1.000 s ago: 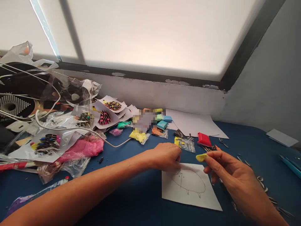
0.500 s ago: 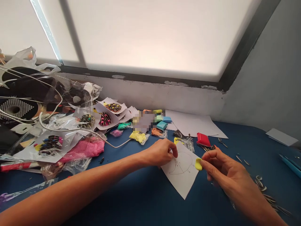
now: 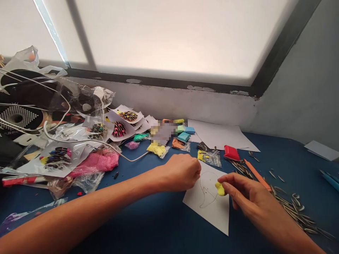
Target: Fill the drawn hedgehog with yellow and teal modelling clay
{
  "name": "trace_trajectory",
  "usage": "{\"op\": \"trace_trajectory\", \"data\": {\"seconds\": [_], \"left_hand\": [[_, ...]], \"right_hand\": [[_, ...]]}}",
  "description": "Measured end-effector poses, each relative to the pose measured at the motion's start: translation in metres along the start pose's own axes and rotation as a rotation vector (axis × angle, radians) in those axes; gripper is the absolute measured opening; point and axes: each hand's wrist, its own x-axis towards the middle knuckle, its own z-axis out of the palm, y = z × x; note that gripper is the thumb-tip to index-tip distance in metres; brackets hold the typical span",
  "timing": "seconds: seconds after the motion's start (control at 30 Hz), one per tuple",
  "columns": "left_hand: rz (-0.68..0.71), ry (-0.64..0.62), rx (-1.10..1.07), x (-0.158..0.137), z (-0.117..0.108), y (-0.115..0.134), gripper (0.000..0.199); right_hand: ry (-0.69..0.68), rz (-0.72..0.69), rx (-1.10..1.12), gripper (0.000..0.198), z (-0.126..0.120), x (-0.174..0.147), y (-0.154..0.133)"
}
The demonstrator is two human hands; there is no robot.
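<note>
A small white sheet of paper (image 3: 212, 218) with a pencilled curved outline lies on the blue table. My left hand (image 3: 182, 173) is closed at the sheet's upper left edge, fingers curled over it; its fingertips are mostly hidden. Between the thumb and index finger of my right hand (image 3: 245, 194) is a soft lump of yellow modelling clay (image 3: 220, 188), held just over the sheet's right side. Beyond the paper lie a small bag with yellow clay (image 3: 209, 157) and a red clay packet (image 3: 231, 152).
Striped sunflower seeds (image 3: 299, 211) are scattered at right, near an orange stick-like tool (image 3: 256, 174). Colourful clay packets (image 3: 183, 137) and a larger white sheet (image 3: 219, 134) lie at the back. Seed-decorated papers (image 3: 120, 132), a pink cloth (image 3: 97, 162) and a white cable (image 3: 84, 140) crowd the left.
The drawn sheet has turned clockwise. My left fingers have curled in more tightly. My right hand has shifted slightly, and the yellow clay looks bent rather than flat.
</note>
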Motion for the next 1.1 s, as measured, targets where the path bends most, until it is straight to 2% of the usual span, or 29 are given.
{"op": "trace_trajectory", "data": {"seconds": [0.1, 0.13, 0.27, 0.37, 0.47, 0.67, 1.0, 1.1], "left_hand": [[-0.01, 0.095, 0.022, 0.01, -0.005, 0.004, 0.028], [0.013, 0.085, 0.049, 0.014, -0.007, 0.006, 0.027], [0.021, -0.127, 0.116, 0.029, -0.012, 0.01, 0.033], [-0.023, -0.185, 0.017, 0.035, -0.011, 0.003, 0.035], [0.0, -0.132, -0.055, 0.038, -0.006, -0.006, 0.049], [0.007, -0.114, -0.004, 0.044, -0.001, -0.01, 0.037], [-0.027, -0.102, 0.003, 0.039, -0.008, -0.012, 0.039], [-0.04, -0.094, -0.018, 0.039, -0.006, -0.012, 0.045]], "right_hand": [[0.014, -0.022, 0.002, 0.037, -0.002, 0.002, 0.001], [0.027, -0.02, 0.011, 0.037, -0.002, 0.002, 0.002], [0.106, 0.012, 0.025, 0.038, -0.006, 0.003, 0.002], [0.137, 0.016, 0.001, 0.039, -0.009, 0.003, -0.001], [0.163, 0.006, -0.02, 0.039, -0.011, 0.002, -0.003], [0.185, -0.017, -0.064, 0.047, -0.013, 0.001, -0.004], [0.136, 0.031, -0.053, 0.044, -0.014, 0.006, 0.008], [0.138, 0.037, -0.042, 0.043, -0.014, 0.006, 0.006]]}}
